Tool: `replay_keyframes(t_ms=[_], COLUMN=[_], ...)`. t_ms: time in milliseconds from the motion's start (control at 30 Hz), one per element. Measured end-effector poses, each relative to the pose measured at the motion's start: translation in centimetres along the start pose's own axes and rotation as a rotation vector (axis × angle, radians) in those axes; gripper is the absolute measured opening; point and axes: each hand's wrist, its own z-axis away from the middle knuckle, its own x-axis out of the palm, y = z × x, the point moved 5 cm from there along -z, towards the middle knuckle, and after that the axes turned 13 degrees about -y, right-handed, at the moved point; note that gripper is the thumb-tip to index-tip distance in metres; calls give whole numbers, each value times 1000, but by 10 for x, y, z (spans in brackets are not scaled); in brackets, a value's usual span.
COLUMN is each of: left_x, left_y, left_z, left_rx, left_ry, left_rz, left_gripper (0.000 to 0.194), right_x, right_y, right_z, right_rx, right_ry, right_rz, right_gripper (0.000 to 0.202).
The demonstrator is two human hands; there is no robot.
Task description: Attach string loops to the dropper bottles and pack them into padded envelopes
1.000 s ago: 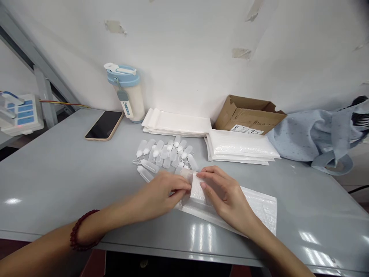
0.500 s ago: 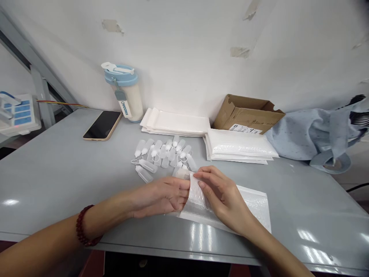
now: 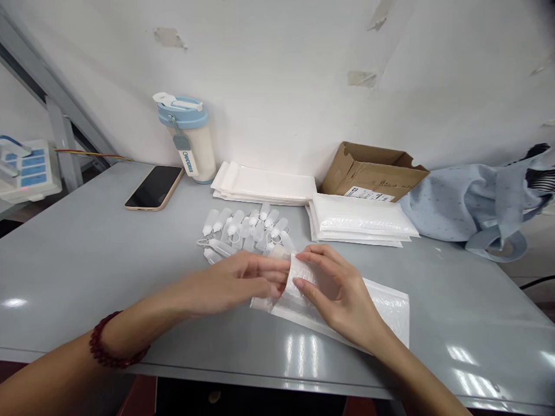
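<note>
Turned since half a second ago, the left hand (image 3: pixel 240 283) now shows its back and thumb, where its palm side showed before, and its wrist, ringed by a dark red beaded bracelet (image 3: pixel 95 345), has shifted leftward; the right hand has hardly moved. Nearest, at the middle of the grey table (image 3: pixel 78 277), the left hand's fingers stretch out close together at the mouth of a white bubble mailer (image 3: pixel 392 303), their tips partly hidden behind its edge; whether they hold anything cannot be told. The right hand (image 3: pixel 336 289) grips the mailer by that edge, fingertips at the far corner and thumb on the bubbled face. The mailer lies aslant on the table, running beneath the right hand toward the right. Just beyond the left hand, small translucent bottles (image 3: pixel 236 222) with white caps lie in a loose cluster. Farther back, a phone (image 3: pixel 154 188) lies at the left, a flat stack of white mailers (image 3: pixel 273 184) behind the bottles, and a plumper stack (image 3: pixel 364 216) to the right. Behind these stand a blue-lidded tumbler (image 3: pixel 202 153) and an open cardboard box (image 3: pixel 377 179), with a pale blue cloth bag (image 3: pixel 451 202) beside the box.
</note>
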Motion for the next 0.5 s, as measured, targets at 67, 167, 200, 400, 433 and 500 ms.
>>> replay_keyframes(t_ms=[67, 167, 200, 400, 433, 500], left_x=[-11, -24, -23, 0, 0, 0], left_y=[-4, -9, -11, -18, -18, -20], left_z=[3, 9, 8, -6, -6, -6], left_rx=[-89, -196, -217, -226, -234, -256], left_ry=[127, 374, 368, 64, 81, 104], left_rz=[101, 17, -18, 71, 69, 59], left_gripper=[29, 29, 28, 25, 25, 26], right_x=[-3, -6, -7, -2, -1, 3], right_y=[2, 4, 3, -3, -3, -3], right_z=[0, 0, 0, 1, 1, 2], right_rx=[14, 32, 29, -78, -104, -140], right_ry=[20, 26, 21, -30, -21, -20], right_rz=[4, -2, -3, 93, 130, 196], right_gripper=[22, 22, 23, 33, 34, 27])
